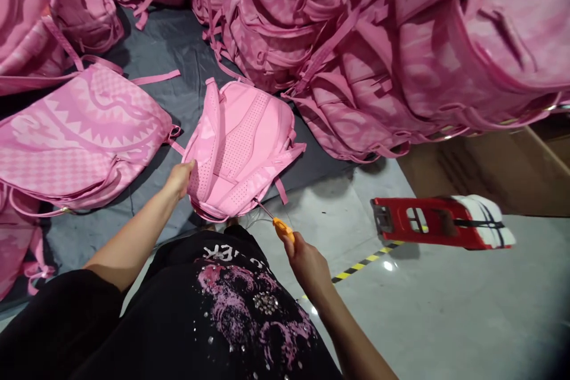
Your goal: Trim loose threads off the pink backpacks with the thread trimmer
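A small pink backpack lies with its padded back panel and shoulder straps facing up. My left hand is closed on its left edge, the thumb on top and the other fingers mostly hidden. In my right hand is an orange-handled tool with a thin metal shaft; its exact kind is unclear. The shaft's tip reaches the backpack's lower edge, near the bottom of the right strap. Left of it, a larger pink backpack with a toothed-mouth print and checks lies front up.
Pink backpacks are piled along the back and right. Dark grey sheeting lies beneath them. On the floor at right are a red and white object, yellow-black tape and a cardboard box.
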The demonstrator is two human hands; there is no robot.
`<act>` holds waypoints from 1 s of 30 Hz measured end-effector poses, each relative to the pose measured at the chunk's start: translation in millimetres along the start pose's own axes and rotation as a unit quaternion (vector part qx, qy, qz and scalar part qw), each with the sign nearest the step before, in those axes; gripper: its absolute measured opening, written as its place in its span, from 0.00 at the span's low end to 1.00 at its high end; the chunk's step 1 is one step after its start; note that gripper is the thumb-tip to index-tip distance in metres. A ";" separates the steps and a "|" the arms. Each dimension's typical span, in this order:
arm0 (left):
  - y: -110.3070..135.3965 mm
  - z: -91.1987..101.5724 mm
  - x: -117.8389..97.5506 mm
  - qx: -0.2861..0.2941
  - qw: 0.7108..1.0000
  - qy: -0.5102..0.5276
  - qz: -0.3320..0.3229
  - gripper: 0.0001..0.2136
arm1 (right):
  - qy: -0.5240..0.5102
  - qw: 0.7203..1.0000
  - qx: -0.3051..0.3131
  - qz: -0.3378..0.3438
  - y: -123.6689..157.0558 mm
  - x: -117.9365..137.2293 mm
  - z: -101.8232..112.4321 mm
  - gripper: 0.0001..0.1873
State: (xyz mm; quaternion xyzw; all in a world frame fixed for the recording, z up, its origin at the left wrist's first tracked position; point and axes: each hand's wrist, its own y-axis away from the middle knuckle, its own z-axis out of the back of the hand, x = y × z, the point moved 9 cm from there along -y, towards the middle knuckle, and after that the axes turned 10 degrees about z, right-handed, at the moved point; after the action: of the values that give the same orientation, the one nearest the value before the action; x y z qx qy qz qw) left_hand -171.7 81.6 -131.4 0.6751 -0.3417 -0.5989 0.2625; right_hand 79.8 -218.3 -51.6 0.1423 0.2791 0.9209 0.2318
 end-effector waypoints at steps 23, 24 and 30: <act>8.7 -71.1 26.5 0.322 0.940 0.101 0.062 0.41 | -0.026 0.994 -0.102 -0.035 -52.3 9.8 -18.4 0.20; 9.4 -72.6 26.0 0.330 0.937 0.098 0.057 0.42 | -0.030 0.993 -0.107 -0.031 -51.6 9.1 -16.1 0.20; 11.1 -85.7 30.9 0.368 0.923 0.093 0.061 0.50 | -0.057 0.993 -0.095 -0.047 -47.9 -0.9 -12.2 0.20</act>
State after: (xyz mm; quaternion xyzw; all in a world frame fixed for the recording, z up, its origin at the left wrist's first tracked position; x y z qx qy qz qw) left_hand -87.1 46.0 -130.0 0.7548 -0.5524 -0.3481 0.0624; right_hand 92.5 -188.9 -89.3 0.1582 0.1827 0.9220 0.3025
